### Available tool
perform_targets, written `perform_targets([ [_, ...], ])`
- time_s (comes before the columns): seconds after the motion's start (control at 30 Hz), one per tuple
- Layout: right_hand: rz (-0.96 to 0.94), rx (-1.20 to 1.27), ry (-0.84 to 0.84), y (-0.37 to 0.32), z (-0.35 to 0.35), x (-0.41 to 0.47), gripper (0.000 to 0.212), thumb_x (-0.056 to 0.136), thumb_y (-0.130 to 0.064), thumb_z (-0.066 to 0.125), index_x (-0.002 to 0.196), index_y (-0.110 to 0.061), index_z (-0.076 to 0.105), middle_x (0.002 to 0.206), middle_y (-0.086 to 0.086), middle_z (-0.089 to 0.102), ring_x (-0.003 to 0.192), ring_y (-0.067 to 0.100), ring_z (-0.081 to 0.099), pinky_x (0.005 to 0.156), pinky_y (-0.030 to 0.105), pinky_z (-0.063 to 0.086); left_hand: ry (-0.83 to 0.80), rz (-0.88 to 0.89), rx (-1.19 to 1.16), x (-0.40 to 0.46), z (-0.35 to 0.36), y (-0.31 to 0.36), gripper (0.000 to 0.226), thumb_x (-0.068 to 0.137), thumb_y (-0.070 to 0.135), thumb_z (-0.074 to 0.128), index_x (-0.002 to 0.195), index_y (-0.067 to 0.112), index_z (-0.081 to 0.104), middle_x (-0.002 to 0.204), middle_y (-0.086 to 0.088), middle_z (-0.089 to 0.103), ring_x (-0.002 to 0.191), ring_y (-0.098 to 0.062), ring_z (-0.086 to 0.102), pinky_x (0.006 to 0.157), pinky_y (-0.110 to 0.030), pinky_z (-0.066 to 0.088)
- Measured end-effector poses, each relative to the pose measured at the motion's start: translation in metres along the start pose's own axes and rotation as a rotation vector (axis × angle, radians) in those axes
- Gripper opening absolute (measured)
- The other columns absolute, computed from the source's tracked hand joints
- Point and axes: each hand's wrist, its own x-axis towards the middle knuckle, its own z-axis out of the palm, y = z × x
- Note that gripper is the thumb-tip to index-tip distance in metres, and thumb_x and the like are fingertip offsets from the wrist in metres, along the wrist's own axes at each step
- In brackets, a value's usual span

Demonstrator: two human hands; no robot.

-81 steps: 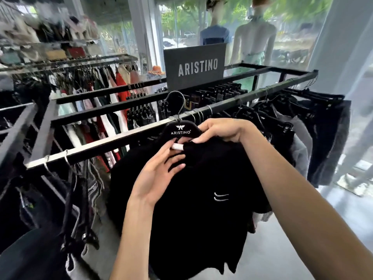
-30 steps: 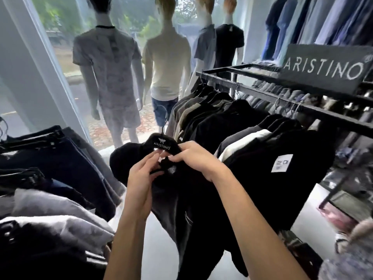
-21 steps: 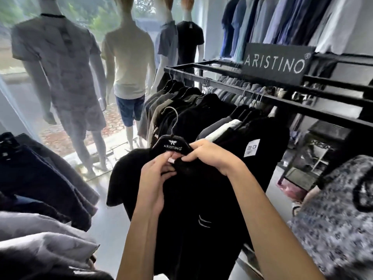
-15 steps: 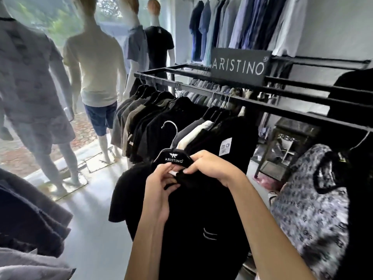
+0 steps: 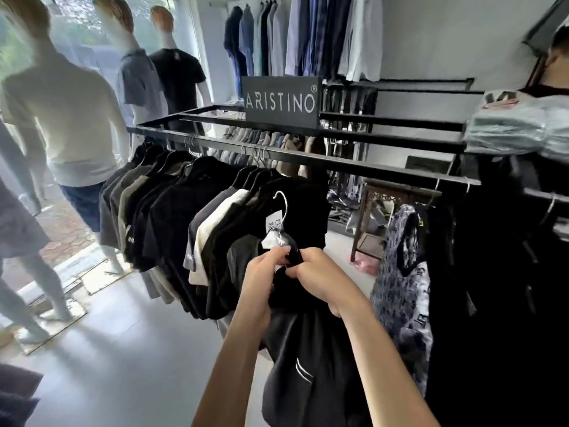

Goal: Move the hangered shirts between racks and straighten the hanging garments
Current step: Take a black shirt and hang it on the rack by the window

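Left hand and right hand are both gripping the black hanger, fingers curled. The black shirt is hanging beneath, below the rack's front rail.

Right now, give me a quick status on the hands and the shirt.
Both hands, left hand and right hand, gripping the black shirt at its hanger. Hook not on the rail. Hung shirts crowd the left.

A clothing shop: dressed mannequins are standing at the window, shirts are hanging from a black rack beyond the hands, under an ARISTINO sign.
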Motion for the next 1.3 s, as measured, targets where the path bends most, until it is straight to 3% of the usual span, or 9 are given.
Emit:
perform_targets([
  [0.2,-0.058,0.066,0.013,0.017,-0.023,0.016,0.039,0.088,-0.027,0.059,0.125,-0.021,0.067,0.104,0.000,0.075,0.099,0.018,0.072,0.094,0.045,0.057,-0.026,0.020,0.093,0.036,0.038,0.002,0.032,0.088,0.038,0.071,0.076,0.009,0.073,0.076,-0.010,0.069,0.072,-0.021,0.068,0.070,-0.032,0.055],
  [0.3,-0.069,0.146,0.042,0.020,-0.028,0.027,0.036,0.094,-0.025,0.061,0.129,-0.018,0.065,0.104,0.001,0.076,0.098,0.017,0.073,0.093,0.041,0.058,-0.002,0.007,0.104,0.058,0.046,0.006,0.033,0.090,0.037,0.069,0.091,0.004,0.075,0.081,-0.009,0.071,0.077,-0.019,0.070,0.075,-0.028,0.056],
  [0.4,-0.033,0.323,0.027,0.014,-0.036,0.043,0.023,0.099,-0.018,0.059,0.119,-0.019,0.069,0.106,0.005,0.076,0.100,0.020,0.073,0.083,0.035,0.059,-0.025,0.004,0.128,0.087,0.045,0.013,0.040,0.089,0.042,0.069,0.098,0.003,0.073,0.086,-0.010,0.071,0.080,-0.020,0.069,0.079,-0.031,0.054],
  [0.57,-0.017,0.421,0.094,0.000,-0.035,0.092,0.025,0.096,-0.015,0.063,0.119,-0.007,0.068,0.109,0.011,0.075,0.100,0.026,0.074,0.089,0.054,0.060,-0.106,0.023,0.237,0.141,0.031,0.029,0.055,0.092,0.050,0.063,0.105,-0.002,0.072,0.093,-0.013,0.071,0.083,-0.021,0.068,0.078,-0.030,0.053],
  [0.77,0.011,0.413,0.288,-0.019,-0.017,0.156,0.021,0.079,-0.029,0.071,0.095,-0.015,0.073,0.099,0.019,0.075,0.094,0.040,0.073,0.080,0.064,0.057,-0.253,-0.064,0.200,0.214,0.015,0.053,0.032,0.096,0.040,0.058,0.102,0.012,0.073,0.100,-0.003,0.074,0.093,-0.016,0.069,0.091,-0.030,0.051],
  [0.93,0.048,0.418,0.418,-0.029,-0.013,0.206,0.006,0.090,-0.017,0.071,0.096,-0.019,0.072,0.094,0.006,0.077,0.088,0.024,0.074,0.077,0.044,0.060,-0.307,-0.105,0.130,0.267,0.009,0.060,0.027,0.096,0.035,0.057,0.101,0.013,0.071,0.098,-0.002,0.075,0.086,-0.013,0.070,0.085,-0.027,0.053],
  [1.1,0.101,0.389,0.480,-0.020,-0.006,0.241,0.014,0.090,-0.014,0.072,0.083,-0.024,0.065,0.084,-0.002,0.071,0.081,0.014,0.070,0.077,0.040,0.060,-0.400,-0.173,0.128,0.302,-0.001,0.051,0.032,0.096,0.038,0.057,0.106,0.011,0.072,0.099,0.000,0.075,0.088,-0.012,0.070,0.091,-0.027,0.052],
  [1.2,0.129,0.357,0.501,-0.010,0.002,0.253,0.011,0.092,-0.016,0.070,0.101,-0.022,0.068,0.093,-0.002,0.071,0.084,0.012,0.069,0.080,0.038,0.062,-0.412,-0.180,0.158,0.314,-0.006,0.039,0.039,0.097,0.040,0.055,0.113,0.008,0.071,0.095,0.001,0.074,0.084,-0.011,0.068,0.087,-0.027,0.051],
  [1.3,0.127,0.279,0.517,-0.006,0.009,0.261,0.032,0.093,-0.022,0.067,0.125,-0.020,0.066,0.102,0.000,0.073,0.088,0.015,0.070,0.082,0.041,0.062,-0.395,-0.126,0.138,0.319,-0.009,0.028,0.039,0.098,0.042,0.054,0.109,0.008,0.071,0.090,0.000,0.073,0.080,-0.011,0.068,0.078,-0.025,0.052],
])
